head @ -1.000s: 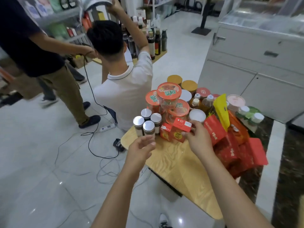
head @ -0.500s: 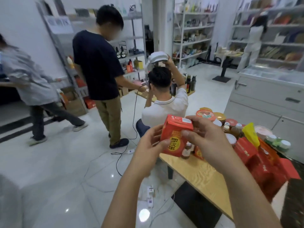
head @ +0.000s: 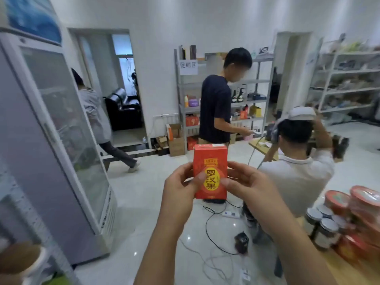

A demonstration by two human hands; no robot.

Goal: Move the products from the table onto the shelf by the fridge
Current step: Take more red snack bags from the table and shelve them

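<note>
You hold the red box (head: 210,159) upright between both hands, close in front of you. Your left hand (head: 181,184) pinches its left edge and your right hand (head: 248,186) its right edge, each with the thumb on the printed face and the fingers curled behind. The box's long axis runs straight up, label toward you, and neither hand sits nearer to it than the other.

Low on your right is the table (head: 347,272), with the metal-lidded jars (head: 327,227) and red-lidded tubs (head: 366,197) waiting on it. The fridge (head: 51,130) stands on your left, so your left hand is the nearer one to it. Blurred white racking (head: 14,204) at the left edge, nearer to you than the fridge, is probably your shelf, though you cannot be sure from here.

The carry therefore likely swings left, away from the table, with the box kept standing. Straight ahead, beyond a seated person (head: 298,173) and a standing one (head: 216,108), the back-wall shelving (head: 261,83) lies well apart from the fridge.
</note>
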